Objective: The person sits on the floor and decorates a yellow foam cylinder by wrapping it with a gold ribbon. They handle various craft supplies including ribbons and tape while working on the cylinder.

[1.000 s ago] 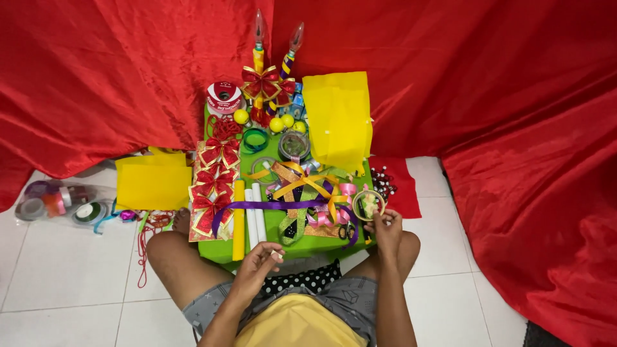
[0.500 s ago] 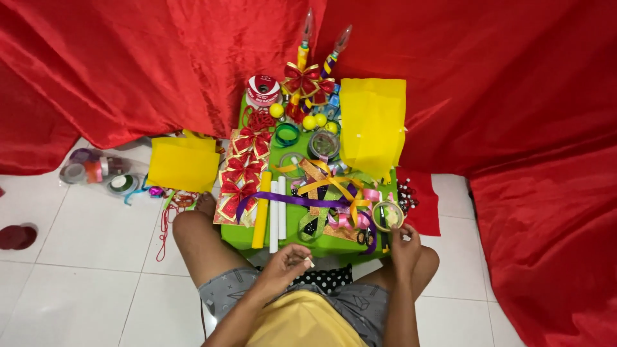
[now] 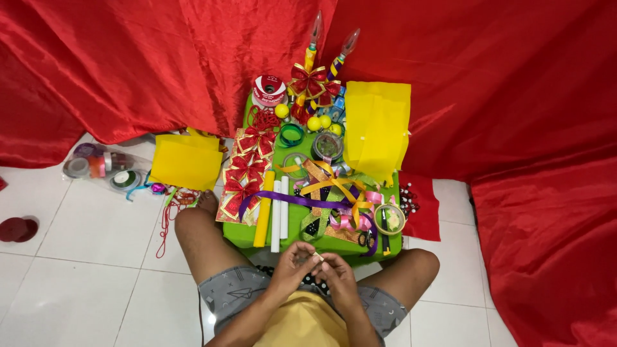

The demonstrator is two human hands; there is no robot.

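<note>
I sit on a white tiled floor with a low green table (image 3: 241, 232) between my knees. My left hand (image 3: 292, 265) and my right hand (image 3: 337, 271) meet over my lap at the table's near edge. Together they pinch a small pale object (image 3: 317, 256); what it is I cannot tell. On the table lie red-and-gold bows (image 3: 243, 180), a yellow stick (image 3: 264, 209), white sticks (image 3: 280, 205), a purple ribbon (image 3: 302, 202), tangled gold and pink ribbons (image 3: 340, 193) and a small round tin (image 3: 389, 219).
Yellow paper sheets lie at the table's right (image 3: 378, 128) and on the floor to its left (image 3: 186, 160). A red ribbon spool (image 3: 269, 90), yellow balls (image 3: 314, 122) and two bulb-tipped sticks (image 3: 315, 29) stand at the back. Tape rolls (image 3: 96, 168) lie far left. Red cloth (image 3: 527, 128) surrounds everything.
My right hand left the round tin at the table's right edge and came to my lap. Both hands now meet on the small object. The view shifted so the table sits more to the right.
</note>
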